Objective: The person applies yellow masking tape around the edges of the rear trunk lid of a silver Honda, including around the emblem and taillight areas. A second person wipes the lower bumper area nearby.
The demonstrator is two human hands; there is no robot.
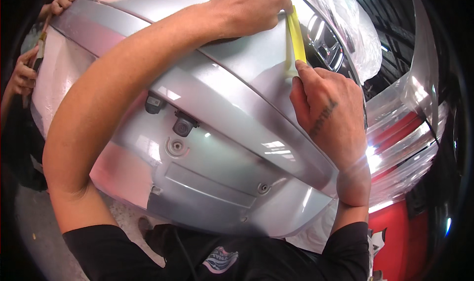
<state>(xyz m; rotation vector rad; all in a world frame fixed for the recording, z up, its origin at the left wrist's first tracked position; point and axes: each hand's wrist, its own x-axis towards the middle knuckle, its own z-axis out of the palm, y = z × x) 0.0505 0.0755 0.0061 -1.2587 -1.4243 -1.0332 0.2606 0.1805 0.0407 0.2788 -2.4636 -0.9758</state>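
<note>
A strip of yellow masking tape (296, 34) runs along the edge of a silver car panel (256, 56), beside a dark glossy part. My left hand (254, 9) is at the top, its fingers curled at the tape's far end; what lies inside its grip is hidden. My right hand (328, 108) has its index fingertip on the tape's near end, with the thumb bent beneath and the other fingers folded. My left forearm arches across the panel.
Below are a small black camera (183, 125), a black fitting (154, 103) and round holes in the panel. Another person's hands (24, 74) work at the far left edge. Clear plastic sheeting (363, 39) covers parts at right, near a red surface (395, 241).
</note>
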